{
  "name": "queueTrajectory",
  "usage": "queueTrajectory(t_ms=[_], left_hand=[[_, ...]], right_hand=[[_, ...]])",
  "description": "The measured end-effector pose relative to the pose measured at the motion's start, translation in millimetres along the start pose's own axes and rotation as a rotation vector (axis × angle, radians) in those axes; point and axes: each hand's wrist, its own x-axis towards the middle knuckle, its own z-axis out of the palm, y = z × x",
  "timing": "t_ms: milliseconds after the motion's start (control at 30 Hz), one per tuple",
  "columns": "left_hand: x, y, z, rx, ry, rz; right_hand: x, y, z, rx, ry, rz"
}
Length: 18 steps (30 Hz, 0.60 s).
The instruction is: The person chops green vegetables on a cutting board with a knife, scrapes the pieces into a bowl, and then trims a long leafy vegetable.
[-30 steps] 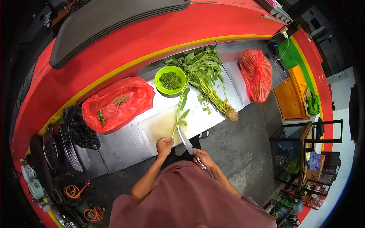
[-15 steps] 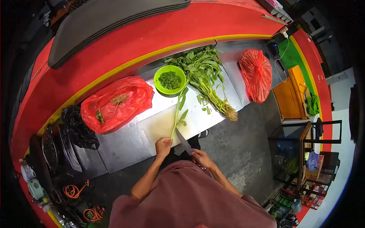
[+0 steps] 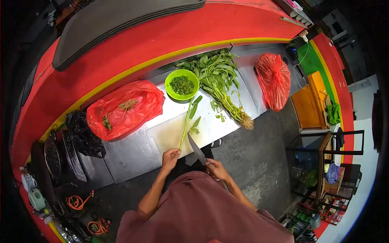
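Seen from the head camera, the left hand (image 3: 170, 158) pinches the near end of one long green stem (image 3: 186, 120) between thumb and fingertips. The stem lies on the white board (image 3: 164, 135). Its long line runs away from the person. The cut end points at the person's body, and the leafy end points at the green bowl (image 3: 173, 95) and almost reaches it. The bowl has chopped greens inside.

The right hand (image 3: 216, 169) has its fingers curled tight round the handle of a knife (image 3: 196, 148). The blade slants up and to the left, with its tip just beside the stem, near the left hand. I cannot tell if the blade touches the stem.

A big bunch of greens (image 3: 219, 79) lies right of the bowl, with its roots toward the counter's near edge. An open red bag (image 3: 133, 113) lies left of the board with some scraps on it. A tied red bag (image 3: 273, 79) sits far to the right. A black bag (image 3: 83, 135) lies at the left end of the counter (image 3: 129, 156).
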Motion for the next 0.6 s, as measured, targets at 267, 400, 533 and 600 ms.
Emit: queueTrajectory(t_ms=[267,400,533,600], left_hand=[[-14.5,-13.6,-10.5,0.112,-0.038,0.065],[-17.9,-12.5,-9.1,0.176,-0.031,0.061],[-20.2,-14.4,-7.3,0.208,-0.024,0.068],[-20.5,-15.8,-7.2,0.212,-0.018,0.09]], right_hand=[[1.5,-14.8,8.0,0.045,-0.018,0.02],[4.4,-8.7,9.5,0.079,-0.042,0.05],[3.5,-5.9,8.6,0.091,-0.043,0.052],[2.8,-4.1,8.3,0.104,-0.046,0.045]])
